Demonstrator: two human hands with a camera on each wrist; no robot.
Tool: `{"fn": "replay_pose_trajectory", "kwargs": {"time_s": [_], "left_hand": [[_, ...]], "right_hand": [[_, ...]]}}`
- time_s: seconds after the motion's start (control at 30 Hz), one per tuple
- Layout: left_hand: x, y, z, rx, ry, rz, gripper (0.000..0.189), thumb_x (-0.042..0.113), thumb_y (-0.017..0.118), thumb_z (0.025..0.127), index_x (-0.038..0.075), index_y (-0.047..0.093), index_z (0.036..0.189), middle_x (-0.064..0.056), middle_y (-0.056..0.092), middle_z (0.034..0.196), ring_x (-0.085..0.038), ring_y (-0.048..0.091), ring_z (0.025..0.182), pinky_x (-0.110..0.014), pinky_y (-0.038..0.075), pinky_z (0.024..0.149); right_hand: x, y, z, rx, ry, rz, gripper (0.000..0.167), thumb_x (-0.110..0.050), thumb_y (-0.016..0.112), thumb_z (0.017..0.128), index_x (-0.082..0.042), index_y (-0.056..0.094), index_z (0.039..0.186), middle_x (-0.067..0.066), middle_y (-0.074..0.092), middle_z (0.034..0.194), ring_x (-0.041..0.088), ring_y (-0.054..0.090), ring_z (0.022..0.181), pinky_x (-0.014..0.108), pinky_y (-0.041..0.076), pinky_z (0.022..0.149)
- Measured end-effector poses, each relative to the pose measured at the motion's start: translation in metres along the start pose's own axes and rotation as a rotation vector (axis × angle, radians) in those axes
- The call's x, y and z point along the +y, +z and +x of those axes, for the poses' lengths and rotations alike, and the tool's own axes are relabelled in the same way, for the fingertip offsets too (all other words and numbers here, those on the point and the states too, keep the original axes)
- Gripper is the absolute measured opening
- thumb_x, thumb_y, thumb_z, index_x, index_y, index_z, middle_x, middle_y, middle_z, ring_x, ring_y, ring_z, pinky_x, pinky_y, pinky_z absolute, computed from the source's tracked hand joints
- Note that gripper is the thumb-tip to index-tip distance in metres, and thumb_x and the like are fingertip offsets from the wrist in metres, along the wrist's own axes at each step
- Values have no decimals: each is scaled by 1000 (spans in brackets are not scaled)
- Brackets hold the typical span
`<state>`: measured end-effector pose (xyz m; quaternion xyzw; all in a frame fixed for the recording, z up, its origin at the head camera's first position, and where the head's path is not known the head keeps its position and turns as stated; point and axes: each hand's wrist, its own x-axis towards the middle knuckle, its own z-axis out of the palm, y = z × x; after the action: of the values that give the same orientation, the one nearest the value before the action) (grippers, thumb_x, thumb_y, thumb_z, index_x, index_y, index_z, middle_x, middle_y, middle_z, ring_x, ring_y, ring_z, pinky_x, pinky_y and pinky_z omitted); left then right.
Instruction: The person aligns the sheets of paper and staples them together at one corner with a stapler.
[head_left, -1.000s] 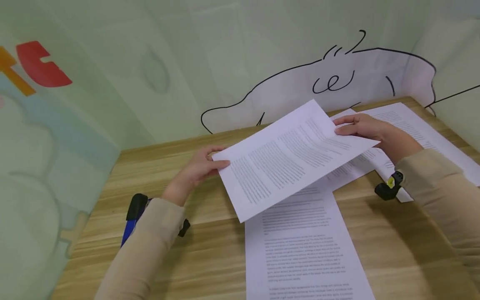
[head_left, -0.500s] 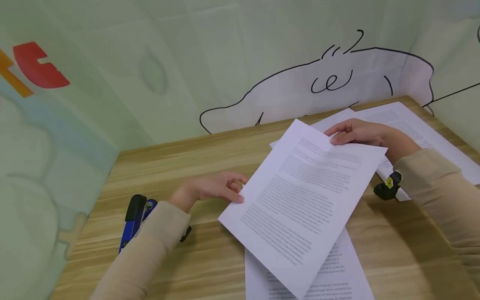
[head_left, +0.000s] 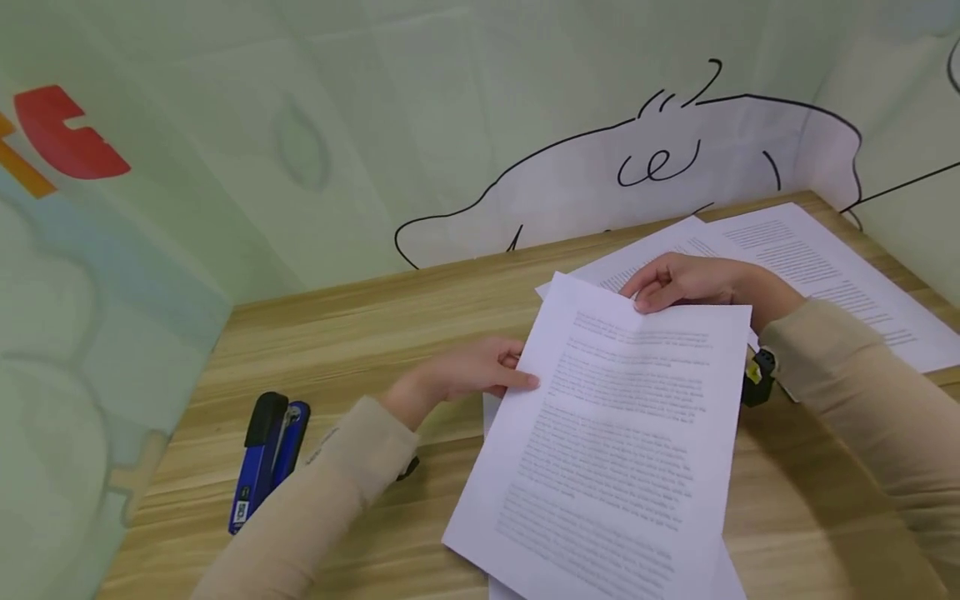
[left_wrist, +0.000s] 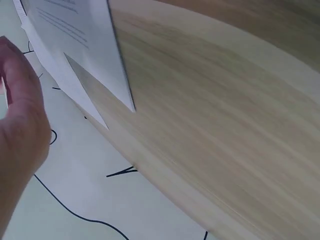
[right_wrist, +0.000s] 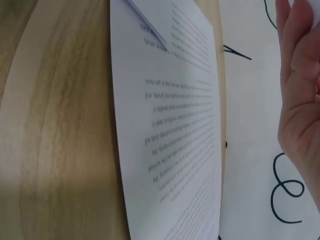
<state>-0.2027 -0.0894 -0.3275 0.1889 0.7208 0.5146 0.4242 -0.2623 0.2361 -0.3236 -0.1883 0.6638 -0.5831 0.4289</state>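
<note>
A printed sheet of paper [head_left: 615, 450] is held up over the table, slightly bowed near its top. My left hand [head_left: 476, 367] pinches its left edge, thumb on the printed face and fingers behind. At the top edge, my right hand [head_left: 693, 279] pinches the same sheet between thumb and fingers. Beneath it lies another paper sheet [head_left: 729, 575], mostly covered. The left wrist view catches part of my left hand [left_wrist: 22, 115] at its border; the right wrist view has my right hand [right_wrist: 302, 95] at upper right, above a printed page [right_wrist: 170, 130].
A blue and black stapler [head_left: 258, 458] lies on the wooden table [head_left: 360, 317], left of my left forearm. Two overlapping printed sheets, an inner page [head_left: 690, 237] and an outer page [head_left: 825, 275], lie at the back right. A wall with drawn figures [head_left: 660, 167] borders the table.
The held sheet has turned from slanting sideways to nearly upright and come lower, toward me. My left hand has slid along its edge and moved right; the right hand has shifted left and down.
</note>
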Motion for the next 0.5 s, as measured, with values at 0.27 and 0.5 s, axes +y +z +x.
{"fn": "replay_pose_trajectory", "kwargs": {"time_s": [0.27, 0.5], "left_hand": [[4, 4, 5, 127, -17, -67, 24, 1, 55, 92, -12, 53, 113, -19, 68, 96, -16, 66, 74, -30, 53, 68], [-4, -1, -3, 234, -38, -109, 28, 1, 55, 92, -12, 52, 116, -19, 67, 101, -15, 65, 76, -28, 53, 67]], "right_hand": [[2, 4, 5, -17, 0, 3, 28, 1, 53, 92, -6, 64, 117, 17, 65, 108, 31, 67, 86, 40, 54, 72], [5, 2, -6, 49, 27, -24, 22, -1, 57, 90, -9, 69, 107, 12, 68, 100, 26, 68, 81, 37, 55, 68]]}}
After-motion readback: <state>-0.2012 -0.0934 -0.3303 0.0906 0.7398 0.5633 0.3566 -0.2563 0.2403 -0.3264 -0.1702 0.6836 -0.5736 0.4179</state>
